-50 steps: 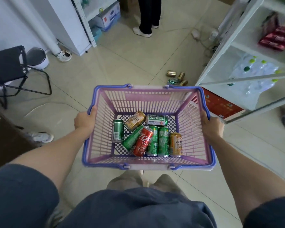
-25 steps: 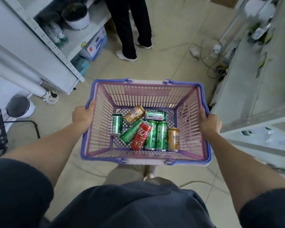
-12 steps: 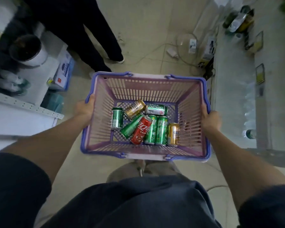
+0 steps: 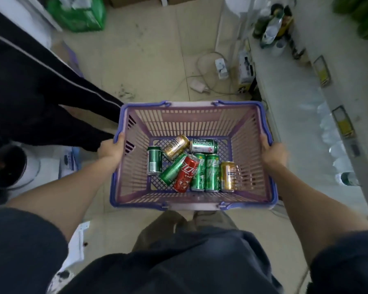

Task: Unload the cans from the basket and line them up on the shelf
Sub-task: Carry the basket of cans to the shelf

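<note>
I carry a pink and purple plastic basket [image 4: 134,177] in front of me at waist height. My left hand [image 4: 111,148] grips its left rim and my right hand [image 4: 273,152] grips its right rim. Several cans lie on the basket floor: a red can [image 4: 186,174], green cans [image 4: 212,172], a gold can [image 4: 228,176], another gold can [image 4: 176,147], and a green Tsingtao can [image 4: 204,145]. A white shelf [image 4: 302,96] runs along the right side, close to the basket.
Another person's dark-trousered legs [image 4: 40,98] stand just left of the basket. On the floor ahead lie a power strip and cables [image 4: 220,68]. Bottles [image 4: 271,28] stand at the shelf's far end, and water bottles [image 4: 336,149] sit under its edge. A white pot [image 4: 13,166] is at left.
I have walked forward and turned: the shelf on the right has come closer alongside the basket, and the other person's legs are now beside my left hand. Both hands keep their grip.
</note>
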